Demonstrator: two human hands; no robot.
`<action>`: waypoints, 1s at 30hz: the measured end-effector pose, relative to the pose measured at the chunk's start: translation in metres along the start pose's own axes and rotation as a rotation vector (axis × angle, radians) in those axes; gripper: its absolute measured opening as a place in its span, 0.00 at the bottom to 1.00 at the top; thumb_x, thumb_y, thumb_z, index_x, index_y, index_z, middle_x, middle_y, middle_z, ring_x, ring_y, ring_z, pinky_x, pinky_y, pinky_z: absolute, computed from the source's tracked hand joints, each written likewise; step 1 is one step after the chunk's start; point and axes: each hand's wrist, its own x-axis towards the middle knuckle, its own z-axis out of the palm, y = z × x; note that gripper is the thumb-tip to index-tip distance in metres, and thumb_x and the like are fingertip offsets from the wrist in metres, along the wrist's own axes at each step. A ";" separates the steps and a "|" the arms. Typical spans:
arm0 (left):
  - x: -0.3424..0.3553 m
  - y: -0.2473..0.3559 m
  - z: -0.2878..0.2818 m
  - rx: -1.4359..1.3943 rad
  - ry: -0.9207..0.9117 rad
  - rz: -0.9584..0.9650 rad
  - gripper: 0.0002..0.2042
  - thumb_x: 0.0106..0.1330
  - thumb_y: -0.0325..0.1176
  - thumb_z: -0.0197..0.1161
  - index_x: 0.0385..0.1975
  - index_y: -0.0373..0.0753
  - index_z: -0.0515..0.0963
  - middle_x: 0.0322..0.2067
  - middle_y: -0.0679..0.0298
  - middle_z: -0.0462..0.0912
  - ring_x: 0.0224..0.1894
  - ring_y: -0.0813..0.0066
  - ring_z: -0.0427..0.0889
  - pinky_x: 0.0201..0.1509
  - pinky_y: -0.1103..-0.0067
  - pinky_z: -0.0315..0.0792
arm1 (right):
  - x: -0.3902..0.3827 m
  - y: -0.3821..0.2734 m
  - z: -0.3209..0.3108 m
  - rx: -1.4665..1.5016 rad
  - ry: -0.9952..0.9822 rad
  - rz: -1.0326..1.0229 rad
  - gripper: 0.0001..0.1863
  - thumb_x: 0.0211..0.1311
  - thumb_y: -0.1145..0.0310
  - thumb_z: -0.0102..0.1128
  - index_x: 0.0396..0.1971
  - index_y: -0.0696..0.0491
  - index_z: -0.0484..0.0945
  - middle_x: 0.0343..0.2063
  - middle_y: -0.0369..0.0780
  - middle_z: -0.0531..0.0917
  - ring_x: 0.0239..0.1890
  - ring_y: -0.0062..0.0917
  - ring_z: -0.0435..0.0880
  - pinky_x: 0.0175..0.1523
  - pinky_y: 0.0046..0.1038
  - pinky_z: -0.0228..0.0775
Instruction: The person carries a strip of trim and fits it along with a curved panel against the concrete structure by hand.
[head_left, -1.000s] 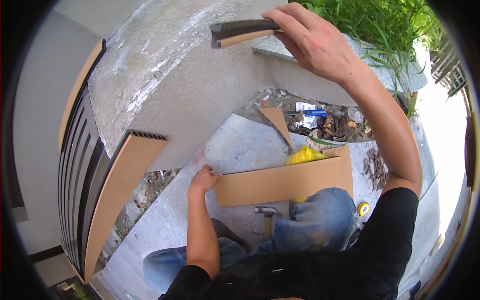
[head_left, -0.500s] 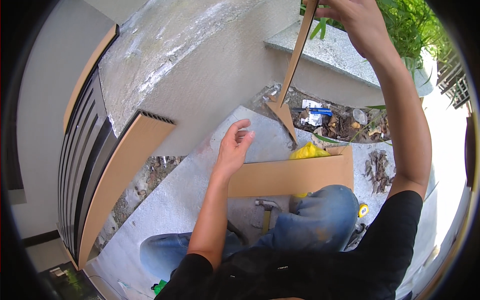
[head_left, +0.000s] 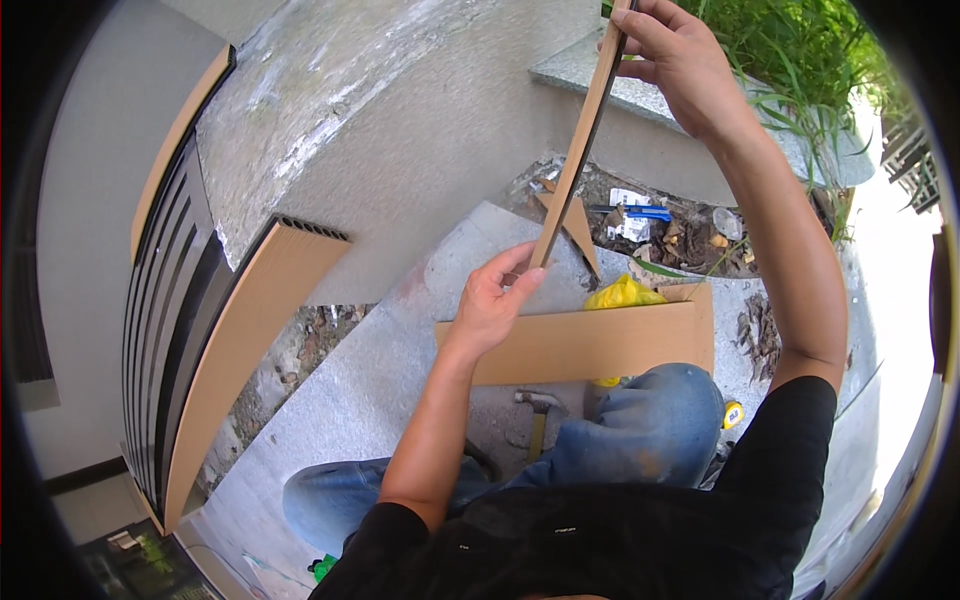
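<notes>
A long, narrow tan strip with a dark edge (head_left: 578, 150) slants between my hands. Its lower end sits in the closed fingers of my left hand (head_left: 492, 305). High at the upper right, my right hand (head_left: 683, 70) pinches the strip near the picture's top edge, where the strip's far end is cut off. Behind the strip a pointed tan offcut (head_left: 577, 232) lies on the ground. Below my left hand rests a wide tan board (head_left: 590, 342), and a yellow plastic bag (head_left: 624, 293) shows behind it.
A hammer (head_left: 539, 420) lies beside my bent knee (head_left: 655, 420), with a yellow tape measure (head_left: 733, 414) to its right. Among dry leaves is a blue utility knife (head_left: 645, 213). Tan hollow-core panels (head_left: 250, 340) lean at the left. A stone ledge (head_left: 640, 100) and grass stand at the far right.
My left hand has moved up and right and closed on the strip's lower end. My right hand has come slightly down and left, and the strip's lower end has swung toward me.
</notes>
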 end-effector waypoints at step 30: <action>0.009 -0.014 -0.044 0.130 0.405 0.184 0.13 0.70 0.26 0.66 0.53 0.35 0.83 0.42 0.66 0.84 0.41 0.82 0.80 0.48 0.83 0.74 | -0.063 0.076 -0.053 0.357 -0.037 0.184 0.19 0.74 0.64 0.61 0.56 0.60 0.72 0.57 0.48 0.82 0.51 0.27 0.85 0.58 0.29 0.82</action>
